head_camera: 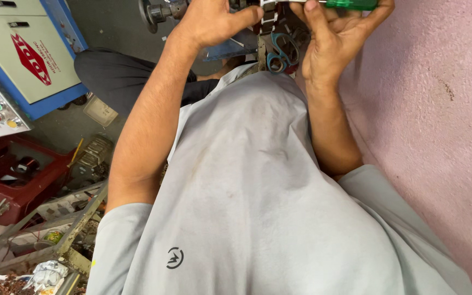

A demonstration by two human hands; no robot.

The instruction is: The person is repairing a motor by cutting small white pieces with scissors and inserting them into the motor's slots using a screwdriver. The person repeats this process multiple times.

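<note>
At the top edge of the frame, right of centre, a screwdriver with a green handle [350,4] lies crosswise, its thin metal shaft pointing left toward a small white and dark part [269,15] held between both hands. The right hand [340,33], at the upper right, is curled round the green handle, thumb pressed up against it and fingers wrapped over the top, so it is clenched on the tool. The left hand [211,22], at upper centre, is partly closed, its thumb stretched right to touch the small part, grasping it; the fingers run out past the frame edge. Just below the part, between the two wrists, a pair of scissors with blue-grey loops [281,52] lies among dark clutter. Both forearms run down the frame to the sleeves of a grey shirt [258,191] that fills the lower middle. A pink rough wall [438,109] stands close along the right side, just beside the right arm. To the left there is more room: a blue and cream cabinet [28,54] at the upper left, a red crate [23,175] below it, and a metal frame with scraps [66,235] at the lower left.
</note>
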